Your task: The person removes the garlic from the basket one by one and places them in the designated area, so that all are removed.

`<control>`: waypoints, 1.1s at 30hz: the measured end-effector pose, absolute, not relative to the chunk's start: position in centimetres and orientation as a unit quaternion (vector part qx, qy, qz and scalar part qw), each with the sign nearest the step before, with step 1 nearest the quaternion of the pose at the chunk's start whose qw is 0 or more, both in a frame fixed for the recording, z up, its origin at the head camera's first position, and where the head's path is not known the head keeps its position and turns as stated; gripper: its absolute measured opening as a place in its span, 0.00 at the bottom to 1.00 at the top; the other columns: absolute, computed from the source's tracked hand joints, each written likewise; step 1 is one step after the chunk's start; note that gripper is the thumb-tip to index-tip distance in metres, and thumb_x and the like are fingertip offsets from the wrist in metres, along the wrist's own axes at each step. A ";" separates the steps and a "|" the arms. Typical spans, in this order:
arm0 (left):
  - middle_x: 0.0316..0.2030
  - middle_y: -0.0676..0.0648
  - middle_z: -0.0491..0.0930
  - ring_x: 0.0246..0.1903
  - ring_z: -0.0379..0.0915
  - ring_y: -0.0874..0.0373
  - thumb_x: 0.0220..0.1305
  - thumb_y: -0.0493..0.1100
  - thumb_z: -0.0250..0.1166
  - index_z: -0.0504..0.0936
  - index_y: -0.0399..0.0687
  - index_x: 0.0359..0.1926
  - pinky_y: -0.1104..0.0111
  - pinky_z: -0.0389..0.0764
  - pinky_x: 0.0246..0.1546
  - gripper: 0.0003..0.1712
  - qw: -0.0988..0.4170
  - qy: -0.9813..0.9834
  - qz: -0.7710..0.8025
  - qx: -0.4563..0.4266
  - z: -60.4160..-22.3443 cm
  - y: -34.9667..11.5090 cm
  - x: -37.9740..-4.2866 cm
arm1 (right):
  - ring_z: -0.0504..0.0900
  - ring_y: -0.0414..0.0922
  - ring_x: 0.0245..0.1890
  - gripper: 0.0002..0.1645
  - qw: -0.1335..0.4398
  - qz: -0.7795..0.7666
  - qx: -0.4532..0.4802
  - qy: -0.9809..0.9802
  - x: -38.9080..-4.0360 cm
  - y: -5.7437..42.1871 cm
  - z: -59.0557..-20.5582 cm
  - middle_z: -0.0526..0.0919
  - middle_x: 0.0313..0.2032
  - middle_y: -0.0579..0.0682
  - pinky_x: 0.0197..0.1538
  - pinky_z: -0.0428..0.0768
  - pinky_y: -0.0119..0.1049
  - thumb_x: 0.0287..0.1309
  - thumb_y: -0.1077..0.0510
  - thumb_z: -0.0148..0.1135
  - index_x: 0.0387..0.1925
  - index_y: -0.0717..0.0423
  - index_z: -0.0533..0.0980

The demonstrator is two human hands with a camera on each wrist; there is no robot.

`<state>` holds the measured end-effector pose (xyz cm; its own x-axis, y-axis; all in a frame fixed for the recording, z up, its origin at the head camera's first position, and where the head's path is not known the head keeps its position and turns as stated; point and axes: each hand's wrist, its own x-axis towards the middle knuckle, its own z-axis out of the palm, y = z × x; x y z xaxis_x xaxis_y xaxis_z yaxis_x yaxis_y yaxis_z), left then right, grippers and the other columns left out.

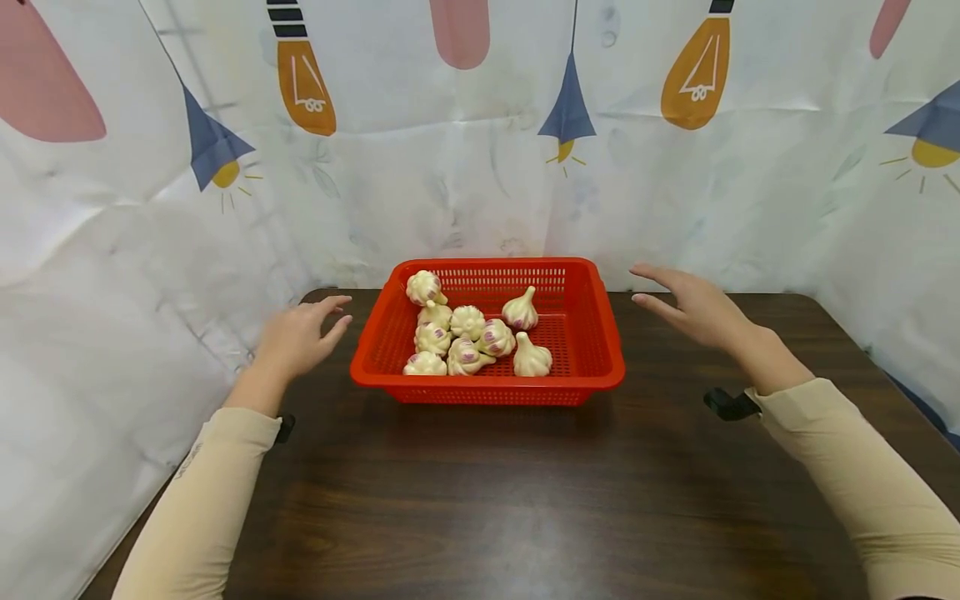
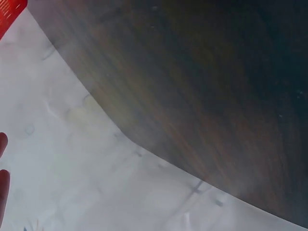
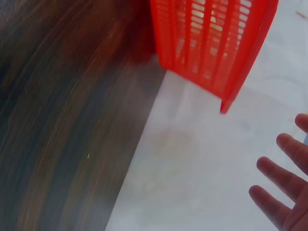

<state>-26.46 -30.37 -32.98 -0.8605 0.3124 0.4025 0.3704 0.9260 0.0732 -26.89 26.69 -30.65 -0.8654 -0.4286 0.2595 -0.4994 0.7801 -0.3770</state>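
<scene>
Red basket (image 1: 487, 382): garlic (image 1: 467, 322) inside, mostly at its left. Left hand (image 1: 296, 337), left of the basket, and right hand (image 1: 701, 308), right of it: both empty, thumbs apart from fingers. Caution: I judge uneven lifting could roll garlic. Table (image 1: 487, 492) edge: behind the basket; working room: in front.

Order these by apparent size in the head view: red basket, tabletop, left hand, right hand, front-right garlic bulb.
1. Tabletop
2. Red basket
3. Left hand and right hand: too alike to rank
4. Front-right garlic bulb
</scene>
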 end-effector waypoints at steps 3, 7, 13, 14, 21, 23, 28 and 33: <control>0.45 0.36 0.85 0.38 0.80 0.38 0.75 0.46 0.61 0.77 0.45 0.65 0.43 0.81 0.34 0.22 0.193 -0.959 -0.075 -0.194 -33.3 -30.1 -26.2 | 0.64 0.63 0.72 0.35 0.077 0.238 0.267 -0.931 -26.3 26.1 -30.6 0.65 0.74 0.61 0.69 0.63 0.65 0.75 0.49 0.59 0.76 0.56 0.64; 0.47 0.36 0.86 0.42 0.80 0.37 0.75 0.46 0.62 0.76 0.45 0.66 0.42 0.81 0.39 0.23 0.188 -0.955 -0.080 -0.217 -33.5 -29.7 -26.0 | 0.66 0.61 0.71 0.34 0.077 0.257 0.303 -0.914 -25.6 24.7 -30.6 0.67 0.73 0.59 0.67 0.66 0.64 0.73 0.55 0.61 0.75 0.56 0.66; 0.50 0.34 0.85 0.47 0.80 0.36 0.74 0.47 0.62 0.76 0.44 0.67 0.42 0.80 0.46 0.25 0.184 -0.953 -0.077 -0.229 -33.6 -29.4 -25.9 | 0.68 0.59 0.71 0.34 0.074 0.264 0.349 -0.896 -25.2 22.5 -30.3 0.71 0.71 0.57 0.68 0.67 0.63 0.70 0.58 0.65 0.73 0.58 0.68; 0.50 0.34 0.84 0.47 0.80 0.36 0.74 0.47 0.62 0.76 0.45 0.68 0.41 0.80 0.47 0.25 0.182 -0.953 -0.076 -0.231 -33.6 -29.3 -25.9 | 0.68 0.58 0.71 0.34 0.071 0.263 0.350 -0.896 -25.2 22.1 -30.3 0.71 0.71 0.57 0.68 0.67 0.62 0.69 0.57 0.65 0.73 0.57 0.68; 0.55 0.32 0.82 0.52 0.78 0.35 0.76 0.47 0.60 0.75 0.46 0.68 0.40 0.78 0.52 0.25 0.156 -0.954 -0.081 -0.243 -33.7 -29.2 -25.7 | 0.79 0.50 0.40 0.35 0.039 0.274 0.344 -0.897 -25.5 20.0 -30.8 0.78 0.64 0.55 0.47 0.80 0.49 0.69 0.52 0.67 0.74 0.53 0.69; 0.57 0.32 0.81 0.54 0.77 0.35 0.77 0.47 0.59 0.75 0.46 0.69 0.40 0.77 0.54 0.25 0.149 -0.954 -0.085 -0.244 -33.8 -29.2 -25.7 | 0.75 0.47 0.33 0.35 0.026 0.285 0.346 -0.894 -25.6 19.3 -31.1 0.79 0.62 0.54 0.41 0.78 0.46 0.68 0.52 0.67 0.73 0.52 0.69; 0.59 0.32 0.79 0.57 0.76 0.35 0.77 0.48 0.58 0.73 0.46 0.71 0.39 0.75 0.57 0.26 0.138 -0.955 -0.095 -0.245 -34.0 -29.3 -25.6 | 0.79 0.47 0.45 0.35 -0.006 0.297 0.359 -0.885 -26.0 17.7 -31.5 0.78 0.64 0.53 0.50 0.80 0.48 0.66 0.55 0.69 0.72 0.52 0.71; 0.60 0.32 0.78 0.57 0.76 0.35 0.77 0.49 0.58 0.72 0.47 0.72 0.39 0.74 0.58 0.27 0.131 -0.955 -0.096 -0.248 -34.1 -29.5 -25.6 | 0.78 0.49 0.44 0.36 -0.039 0.281 0.365 -0.887 -26.8 16.7 -31.5 0.78 0.64 0.52 0.51 0.78 0.46 0.65 0.53 0.71 0.71 0.53 0.71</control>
<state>-25.57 -29.46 -34.07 -0.8424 0.4496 0.2971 0.4997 0.8581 0.1182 -26.81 16.66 -31.54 -0.7305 -0.6694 0.1350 -0.6252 0.5761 -0.5266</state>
